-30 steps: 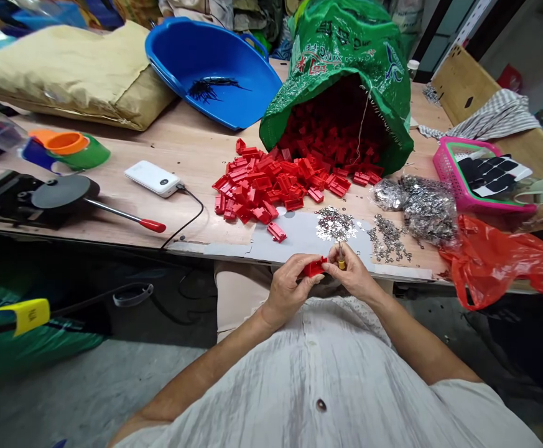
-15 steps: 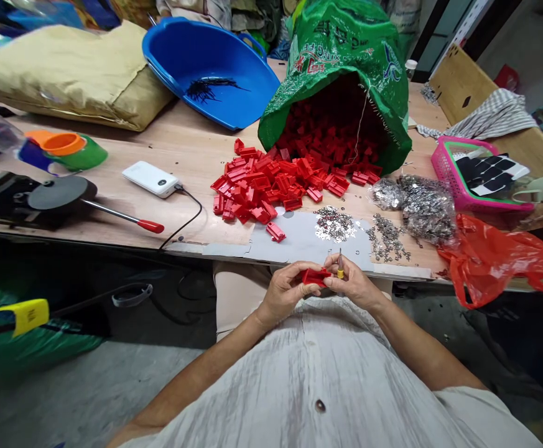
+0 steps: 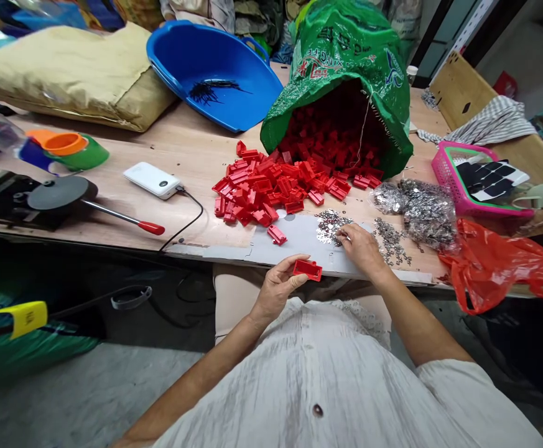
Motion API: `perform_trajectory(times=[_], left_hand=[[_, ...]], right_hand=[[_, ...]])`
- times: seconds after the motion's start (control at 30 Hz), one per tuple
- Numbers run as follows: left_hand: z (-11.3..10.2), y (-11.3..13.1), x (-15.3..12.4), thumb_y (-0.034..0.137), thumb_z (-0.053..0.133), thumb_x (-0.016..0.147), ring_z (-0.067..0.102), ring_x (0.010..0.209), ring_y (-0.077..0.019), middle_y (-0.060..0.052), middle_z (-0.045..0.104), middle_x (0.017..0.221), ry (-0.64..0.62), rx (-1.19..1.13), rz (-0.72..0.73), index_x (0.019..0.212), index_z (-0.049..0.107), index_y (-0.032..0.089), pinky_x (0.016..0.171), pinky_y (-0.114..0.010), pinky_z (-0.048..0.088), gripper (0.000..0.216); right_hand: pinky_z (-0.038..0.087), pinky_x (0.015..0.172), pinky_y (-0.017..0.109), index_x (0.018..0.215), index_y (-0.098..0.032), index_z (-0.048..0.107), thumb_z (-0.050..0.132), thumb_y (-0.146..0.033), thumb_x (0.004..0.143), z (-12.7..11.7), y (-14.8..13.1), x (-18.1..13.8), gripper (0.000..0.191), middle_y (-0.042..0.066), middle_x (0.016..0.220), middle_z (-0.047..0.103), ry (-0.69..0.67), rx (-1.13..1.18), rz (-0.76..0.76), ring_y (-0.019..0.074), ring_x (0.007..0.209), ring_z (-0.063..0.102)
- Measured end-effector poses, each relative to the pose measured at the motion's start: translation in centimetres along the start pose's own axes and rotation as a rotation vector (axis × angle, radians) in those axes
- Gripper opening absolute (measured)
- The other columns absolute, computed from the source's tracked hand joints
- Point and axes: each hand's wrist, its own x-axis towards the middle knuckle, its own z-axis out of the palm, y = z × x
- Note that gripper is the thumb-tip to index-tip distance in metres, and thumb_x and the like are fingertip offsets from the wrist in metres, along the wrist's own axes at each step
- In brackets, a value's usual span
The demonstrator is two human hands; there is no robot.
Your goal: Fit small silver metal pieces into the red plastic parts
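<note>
By the counter's (image 3: 224,236) near edge, the left hand (image 3: 275,291), grip pinching the red rectangular plastic box (image 3: 307,270), should steady it while the right hand (image 3: 362,247), closure unclear, separates small silver metal pieces (image 3: 326,229).

Workshop | long workbench (image 3: 196,152) | heaped red plastic parts (image 3: 259,188) | small metal pieces (image 3: 327,228) | red-handled lever device (image 3: 59,194)

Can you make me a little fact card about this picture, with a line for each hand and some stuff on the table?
Left hand: holds a red part
Right hand: fingertips at the silvery pieces
Red heap: in front of the open green sack
Blue basin: thin black pieces inside
White box: black cable plugged in
</note>
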Motion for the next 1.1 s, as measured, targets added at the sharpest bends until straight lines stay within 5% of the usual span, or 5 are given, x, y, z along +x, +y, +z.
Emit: perform_trajectory(times=[0.67, 0.9, 1.1], left_hand=[[0.1, 0.2, 0.3, 0.024, 0.079, 0.072, 0.069, 0.094, -0.018, -0.005, 0.074, 0.102, 0.059, 0.028, 0.013, 0.108, 0.07, 0.02, 0.093, -0.032, 0.051, 0.037], [0.1, -0.1, 0.8, 0.029, 0.078, 0.074, 0.068, 0.088, -0.0166, -0.004, 0.072, 0.098, 0.059, -0.021, 0.012, 0.119, 0.067, 0.02, 0.087, -0.035, 0.056, 0.047], [0.0, 0.2, 1.4, 0.029, 0.077, 0.075, 0.065, 0.096, -0.0162, -0.003, 0.069, 0.1, 0.094, 0.089, 0.042, 0.126, 0.065, 0.023, 0.095, -0.031, 0.051, 0.053]], right_hand=[[0.04, 0.074, 0.031, 0.085, -0.022, 0.06, 0.055, -0.021, 0.089, 0.6, -1.1, 1.4, 0.006, 0.006, 0.094, 0.065, -0.073, 0.022, 0.005, 0.0204, 0.088, 0.059], [0.041, 0.068, 0.029, 0.097, -0.023, 0.058, 0.049, -0.023, 0.089, 0.0, -0.3, 1.1, 0.012, 0.003, 0.084, 0.068, 0.002, 0.261, 0.042, 0.0192, 0.074, 0.061], [0.044, 0.068, 0.028, 0.097, -0.022, 0.065, 0.053, -0.027, 0.089, -1.8, -2.1, -0.6, 0.015, 0.003, 0.091, 0.069, -0.071, 0.526, -0.074, 0.016, 0.074, 0.06]])
